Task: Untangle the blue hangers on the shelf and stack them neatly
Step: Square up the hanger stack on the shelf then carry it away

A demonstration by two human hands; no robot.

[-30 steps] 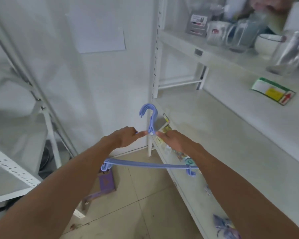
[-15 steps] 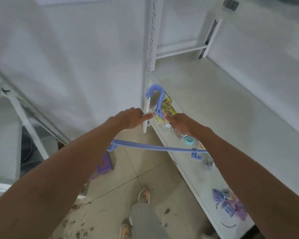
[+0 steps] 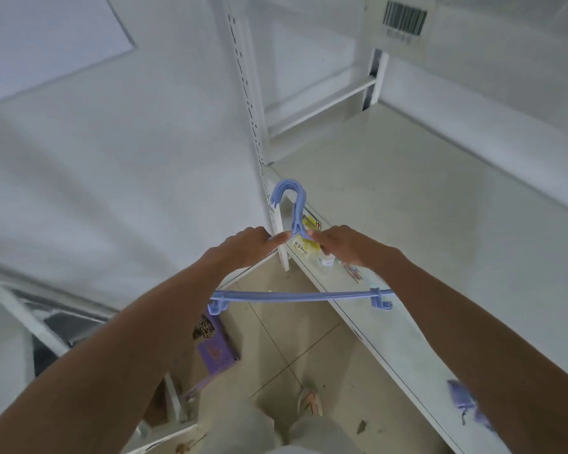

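A bundle of blue hangers (image 3: 294, 294) hangs in the air in front of the white shelf (image 3: 423, 204), hooks pointing up near the shelf's upright post. My left hand (image 3: 248, 244) pinches the neck below the hooks from the left. From the right, my right hand (image 3: 340, 242) grips the same neck. The hangers' lower bars run level beneath both wrists, with small clips at each end. How many hangers are in the bundle is unclear.
The white upright post (image 3: 253, 103) stands just behind the hooks. Small packets and a yellow label (image 3: 304, 247) lie along the shelf's front edge. A purple box (image 3: 215, 347) rests on the tiled floor below. Purple items (image 3: 463, 396) lie on the shelf at right.
The camera has tilted further down, showing my legs and the floor. Both hands keep their grip on the hangers' neck, which stays beside the post.
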